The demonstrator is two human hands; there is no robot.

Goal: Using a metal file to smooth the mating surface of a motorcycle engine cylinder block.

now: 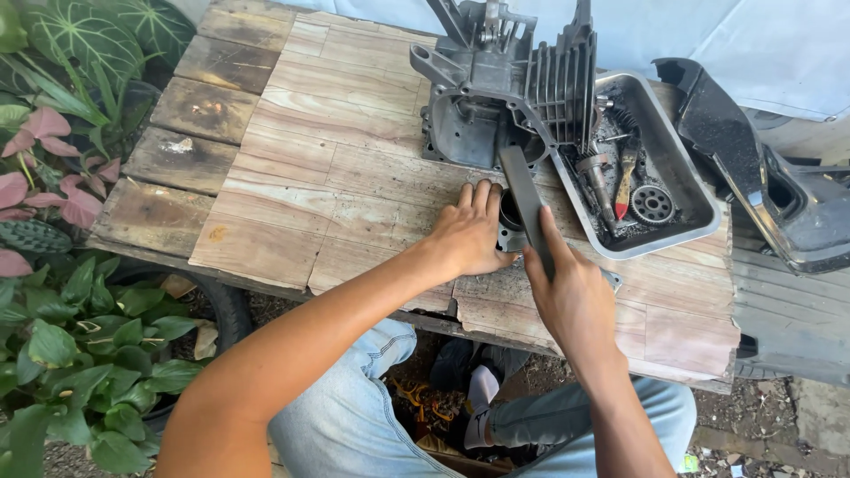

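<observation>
A person sits at a wooden table (354,168) made of old planks. The left hand (469,237) lies with its fingers out and close together, pressing on a small round metal part (511,221) that looks like a piston and holding it down on the wood. The right hand (571,296) is wrapped around a flat dark metal bar (524,199), with one finger laid along it. The far end of the bar reaches over the round part and up to the big grey engine block (505,88) just behind it. I cannot tell if the bar touches the block or only the round part. The engine block is bare and open, with its thin cooling fins showing, so it looks already taken apart. Just right of it sits a grey metal tray (699,221) with loose bits in it: a small gear (652,204), a brush with a red and tan handle (626,181), and a short metal shaft (596,177). So many pieces are off and none look put back yet. The round part is out of the block, on the table. A black plastic cover (753,177) rests at the far right, and green and pink leafy plants (62,221) grow at the left.
</observation>
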